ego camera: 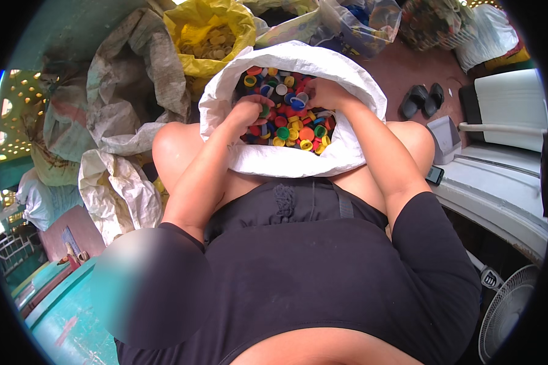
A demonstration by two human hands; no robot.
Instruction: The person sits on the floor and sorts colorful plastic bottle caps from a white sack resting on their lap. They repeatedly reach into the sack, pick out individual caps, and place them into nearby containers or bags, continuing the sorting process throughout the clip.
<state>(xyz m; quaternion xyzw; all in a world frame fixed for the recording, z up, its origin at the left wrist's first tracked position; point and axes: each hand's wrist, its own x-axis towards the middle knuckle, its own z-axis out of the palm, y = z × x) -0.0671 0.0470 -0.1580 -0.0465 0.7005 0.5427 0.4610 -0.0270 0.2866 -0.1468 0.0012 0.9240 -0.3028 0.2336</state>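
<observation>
A white woven sack [283,162] stands between my knees, its rim rolled outward. Inside lie many plastic bottle caps [306,133] in red, yellow, green, blue and white. At the left of the opening my left hand [251,109] has its fingers curled round a green cap [265,111]. Across from it, my right hand [322,94] reaches in from the right, its fingertips at a pale ring-like cap [302,97] beside a blue cap [297,105]. Some of the right fingertips are hard to make out among the caps.
A yellow sack [210,64] of pale caps stands beyond, beside clear plastic bags [365,27]. Worn sacks [139,91] crowd the left. Black slippers [422,100], a grey dustpan [443,137], a phone [434,175] and an electric fan [509,315] are on the right.
</observation>
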